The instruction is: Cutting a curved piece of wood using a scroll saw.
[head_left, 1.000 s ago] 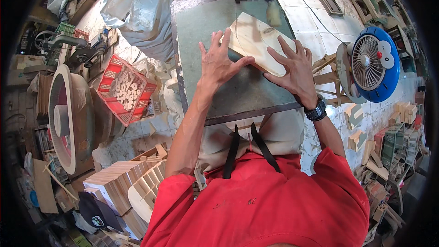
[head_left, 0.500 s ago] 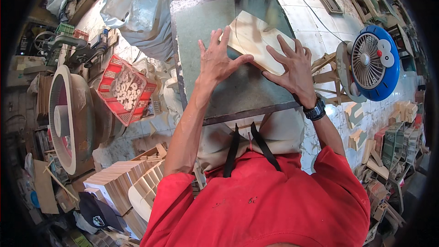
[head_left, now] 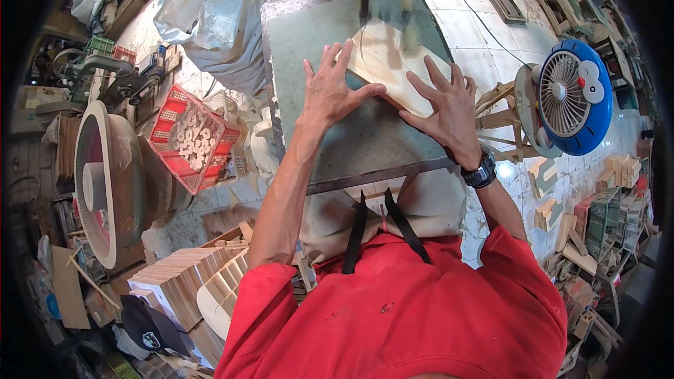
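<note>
A pale wooden board [head_left: 390, 64] with a curved line drawn on it lies flat on a grey machine table [head_left: 358, 151]. My left hand [head_left: 335, 91] rests at the board's left edge, fingers spread and the thumb stretched along its near side. My right hand [head_left: 449, 109], wearing a black watch [head_left: 481, 170] at the wrist, presses on the board's right part with spread fingers. Both hands are open, wrapped round nothing. Above the board's far end hangs a blurred machine part [head_left: 364, 7]; its exact form is hard to make out.
A blue round fan [head_left: 576, 98] stands right of the table. To the left are a red basket [head_left: 189, 137] of small wooden pieces, a grey plastic bag [head_left: 210, 24] and a large wheel-like machine part [head_left: 98, 182]. Stacked wood pieces [head_left: 179, 281] sit at the lower left.
The board has shifted slightly left under my hands. My right hand has moved a little left with it, while my left hand has barely moved.
</note>
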Motion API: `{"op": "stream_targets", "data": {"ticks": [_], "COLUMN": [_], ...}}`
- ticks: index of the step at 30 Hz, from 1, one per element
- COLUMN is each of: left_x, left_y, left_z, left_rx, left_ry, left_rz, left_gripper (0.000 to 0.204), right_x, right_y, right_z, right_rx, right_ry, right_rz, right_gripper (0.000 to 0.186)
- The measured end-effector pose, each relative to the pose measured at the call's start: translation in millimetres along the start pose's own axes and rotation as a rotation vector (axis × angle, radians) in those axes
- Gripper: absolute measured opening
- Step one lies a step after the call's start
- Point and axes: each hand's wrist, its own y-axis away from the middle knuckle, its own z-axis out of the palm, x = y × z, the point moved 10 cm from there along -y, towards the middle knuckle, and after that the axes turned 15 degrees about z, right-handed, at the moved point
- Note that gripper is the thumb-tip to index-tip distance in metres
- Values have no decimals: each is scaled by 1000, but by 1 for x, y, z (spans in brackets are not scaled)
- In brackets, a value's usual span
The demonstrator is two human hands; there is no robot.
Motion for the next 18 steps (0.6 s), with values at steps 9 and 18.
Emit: {"op": "stream_targets", "data": {"ticks": [9,18], "left_x": [-3,-4], "left_y": [0,-2], "left_z": [2,1], "left_rx": [-2,-9], "left_ry": [-3,9], "left_rz": [-5,-12], "left_gripper": [115,116], "right_x": [0,0], "right_y": [-2,-4], "right_z": [2,3], "right_rx": [-8,-20], "right_ry": [3,-5], "right_rz": [4,12], "right_gripper": [68,68]}}
